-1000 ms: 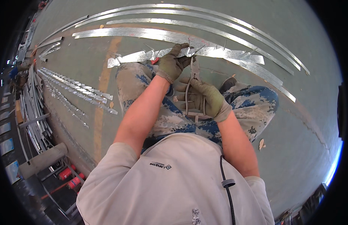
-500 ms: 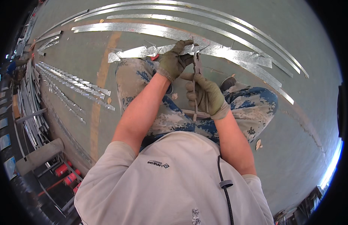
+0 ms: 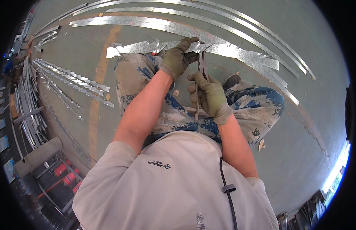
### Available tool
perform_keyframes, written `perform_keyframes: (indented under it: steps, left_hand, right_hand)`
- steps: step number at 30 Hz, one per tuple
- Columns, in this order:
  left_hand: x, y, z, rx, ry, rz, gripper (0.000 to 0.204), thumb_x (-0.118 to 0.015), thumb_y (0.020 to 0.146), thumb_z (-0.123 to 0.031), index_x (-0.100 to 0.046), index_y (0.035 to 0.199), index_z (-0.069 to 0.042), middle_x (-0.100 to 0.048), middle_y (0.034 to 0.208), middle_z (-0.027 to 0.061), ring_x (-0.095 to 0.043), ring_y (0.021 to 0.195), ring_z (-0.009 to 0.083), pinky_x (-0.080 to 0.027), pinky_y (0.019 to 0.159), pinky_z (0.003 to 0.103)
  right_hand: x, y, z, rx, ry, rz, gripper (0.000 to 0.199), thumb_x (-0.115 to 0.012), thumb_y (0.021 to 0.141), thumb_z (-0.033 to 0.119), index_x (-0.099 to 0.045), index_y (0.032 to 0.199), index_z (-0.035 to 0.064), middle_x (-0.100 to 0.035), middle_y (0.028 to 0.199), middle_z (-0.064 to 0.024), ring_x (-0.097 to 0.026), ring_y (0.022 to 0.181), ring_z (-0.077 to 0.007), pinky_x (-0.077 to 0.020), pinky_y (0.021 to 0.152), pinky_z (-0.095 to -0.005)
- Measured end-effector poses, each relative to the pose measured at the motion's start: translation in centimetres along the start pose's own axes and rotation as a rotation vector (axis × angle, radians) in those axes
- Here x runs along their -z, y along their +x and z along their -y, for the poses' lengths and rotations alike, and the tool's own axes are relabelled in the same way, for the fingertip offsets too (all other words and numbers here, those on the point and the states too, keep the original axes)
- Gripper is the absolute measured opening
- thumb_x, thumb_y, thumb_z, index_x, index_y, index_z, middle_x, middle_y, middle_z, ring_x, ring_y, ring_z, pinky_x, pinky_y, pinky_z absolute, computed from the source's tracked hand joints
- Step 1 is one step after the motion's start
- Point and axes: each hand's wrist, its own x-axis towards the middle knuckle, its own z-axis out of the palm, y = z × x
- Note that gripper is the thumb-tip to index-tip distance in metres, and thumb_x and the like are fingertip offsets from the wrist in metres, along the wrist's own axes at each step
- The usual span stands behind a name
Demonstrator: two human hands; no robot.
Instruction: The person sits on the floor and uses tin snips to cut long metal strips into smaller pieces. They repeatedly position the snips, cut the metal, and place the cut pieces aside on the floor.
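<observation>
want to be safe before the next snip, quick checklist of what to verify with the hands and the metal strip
1. Gloves on both hands: ok.
2. Left hand steadying the metal strip: ok.
3. Right hand gripping the snips: ok.
4. Left fingers clear of the blades: cannot tell, they sit close.
5. Jagged offcut points near the knees: not ok.
</observation>
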Motion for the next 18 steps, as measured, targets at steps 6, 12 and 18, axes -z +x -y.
perform_keyframes:
  steps: [6,12,18]
  left_hand:
    - [0.0,0.7,0.3,0.044,-0.025,-0.094,0.040,-0.047,0.113,-0.031,-0.060,0.138,-0.002,-0.070,0.110,0.0109,-0.072,0.093,0.0220,-0.061,0.089,0.036]
    - [-0.3,0.8,0.1,0.042,-0.042,-0.115,0.040,-0.047,0.113,-0.031,-0.060,0.137,-0.003,-0.069,0.111,0.0117,-0.071,0.092,0.0227,-0.061,0.089,0.036]
    - [0.2,1.2,0.1,0.049,-0.071,-0.105,0.040,-0.050,0.112,-0.031,-0.061,0.136,-0.001,-0.071,0.113,0.0141,-0.072,0.095,0.0239,-0.061,0.089,0.036]
  right_hand:
    - [-0.9,0.8,-0.3,0.041,-0.118,-0.132,0.031,-0.067,0.103,0.035,-0.060,0.112,0.0058,-0.070,0.083,-0.0089,-0.066,0.059,-0.0203,-0.0522,0.050,-0.0368]
    - [-1.1,1.2,-0.2,0.071,-0.147,-0.134,0.029,-0.069,0.102,0.033,-0.058,0.111,0.0069,-0.070,0.084,-0.0096,-0.067,0.058,-0.0209,-0.0538,0.051,-0.0379]
    - [-0.6,1.5,0.0,0.058,-0.100,-0.023,0.030,-0.063,0.106,0.033,-0.059,0.116,0.0050,-0.071,0.087,-0.0101,-0.069,0.066,-0.0208,-0.0558,0.055,-0.0371]
